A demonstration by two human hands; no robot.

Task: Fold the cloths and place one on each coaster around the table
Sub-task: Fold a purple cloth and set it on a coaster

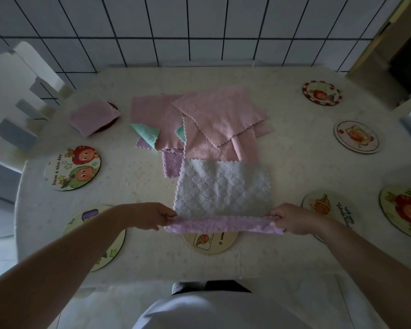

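A pale lilac quilted cloth (pixel 223 186) lies spread in front of me, its near edge lifted and rolled toward me. My left hand (pixel 150 216) pinches the left corner of that edge, and my right hand (pixel 292 218) pinches the right corner. Behind it sits a loose pile of pink cloths (pixel 214 115) with teal and purple ones poking out. A folded lilac cloth (pixel 93 117) rests on a coaster at the far left. Several round picture coasters ring the table, one (pixel 209 242) just under the lifted edge, another (pixel 73 167) at the left.
The table (pixel 294 167) has a cream cover. Bare coasters sit at the right (pixel 356 136), far right (pixel 322 92) and near right (pixel 403 212). A white chair (pixel 26 96) stands at the left, a tiled wall behind, and a shelf at the far right.
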